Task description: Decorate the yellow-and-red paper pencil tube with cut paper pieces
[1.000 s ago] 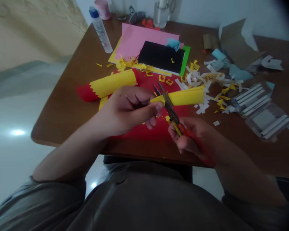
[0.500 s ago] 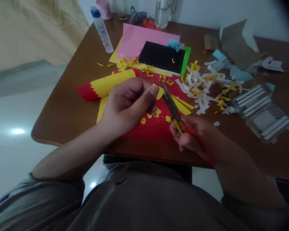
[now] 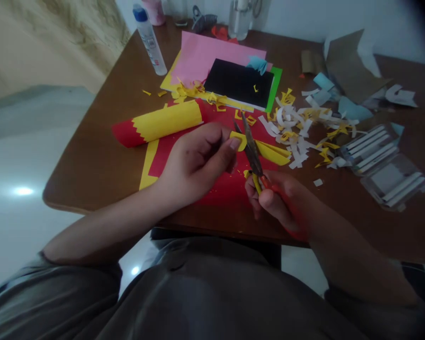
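Observation:
Between thumb and fingers, my left hand (image 3: 201, 165) pinches a small piece of yellow paper (image 3: 240, 142) with a rounded edge. My right hand (image 3: 279, 198) grips scissors (image 3: 254, 153) with orange handles, their blades parted and pointing away from me right beside that piece. Under both hands lies red paper (image 3: 219, 191) with tiny yellow bits on it. A folded yellow paper strip (image 3: 272, 153) rests just right of the blades. Behind my left hand is a red and yellow paper roll (image 3: 168, 120) with a zigzag edge.
On the brown table (image 3: 88, 160) stands a glue bottle (image 3: 151, 45) at back left. Pink paper (image 3: 208, 52) and a black sheet (image 3: 239, 85) are stacked at the back. White and yellow scraps (image 3: 293, 127) lie to the right, near a clear plastic case (image 3: 389, 165).
Both hands have shifted slightly, the left one toward the right and nearer to me. The scissor blades have turned a little more upright beside the yellow piece.

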The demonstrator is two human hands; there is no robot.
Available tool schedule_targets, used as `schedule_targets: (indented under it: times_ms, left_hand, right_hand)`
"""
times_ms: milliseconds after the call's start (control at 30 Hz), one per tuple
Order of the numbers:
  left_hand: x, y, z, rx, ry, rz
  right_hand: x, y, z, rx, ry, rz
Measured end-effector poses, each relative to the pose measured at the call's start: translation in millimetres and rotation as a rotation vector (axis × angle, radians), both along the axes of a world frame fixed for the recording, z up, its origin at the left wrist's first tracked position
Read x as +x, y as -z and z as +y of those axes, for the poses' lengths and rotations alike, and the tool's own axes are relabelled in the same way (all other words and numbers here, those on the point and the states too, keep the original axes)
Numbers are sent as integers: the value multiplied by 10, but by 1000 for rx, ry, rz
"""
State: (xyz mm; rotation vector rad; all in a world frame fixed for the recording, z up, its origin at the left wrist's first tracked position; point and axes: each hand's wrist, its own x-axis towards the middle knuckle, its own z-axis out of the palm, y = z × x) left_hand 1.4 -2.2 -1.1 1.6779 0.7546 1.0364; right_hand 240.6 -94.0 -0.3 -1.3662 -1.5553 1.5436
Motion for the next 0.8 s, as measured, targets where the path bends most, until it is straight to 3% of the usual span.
schedule_targets:
  times_ms: [233,500,800]
  left_hand:
    - [-8,-35,10,-87,20,-33]
    - [-99,44,76,181,4,80]
    - [-79,-31,54,-15,93,-18]
  right_hand:
    - [2,-24,22,11,5,-58]
    - [-46,-109,33,-48,13,-14]
    - [16,-144,32,-51,-36,-11]
